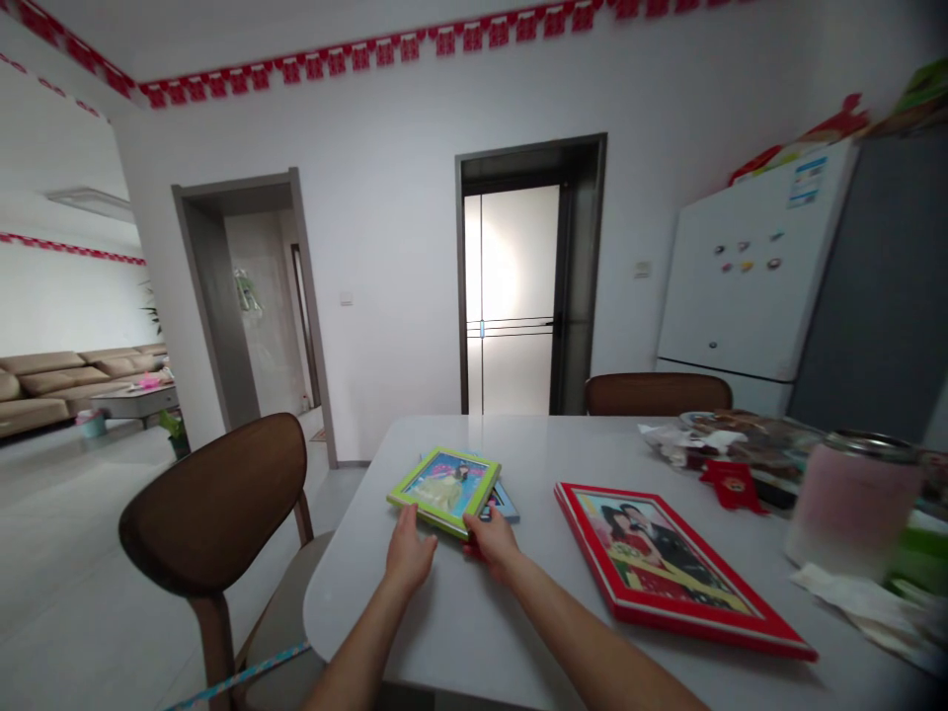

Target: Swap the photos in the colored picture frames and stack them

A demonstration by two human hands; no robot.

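Green photo frame [444, 486], lower centre of view, above tabletop [459, 632]; left hand [410, 548] at its near edge, grip cannot be told; photo's top points away, long axis unclear through foreshortening; probably light, stiff, face perhaps slippery, fragile, best held by rims; right hand [492, 541] clamped on near-right corner.

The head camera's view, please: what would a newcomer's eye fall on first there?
Probably the large red picture frame, lying on the right side of the white table. Next would come the lime-green picture frame further left, with the left hand at its near edge and the right hand gripping its near right corner. Higher up, red hanging trim runs along the top of the wall.
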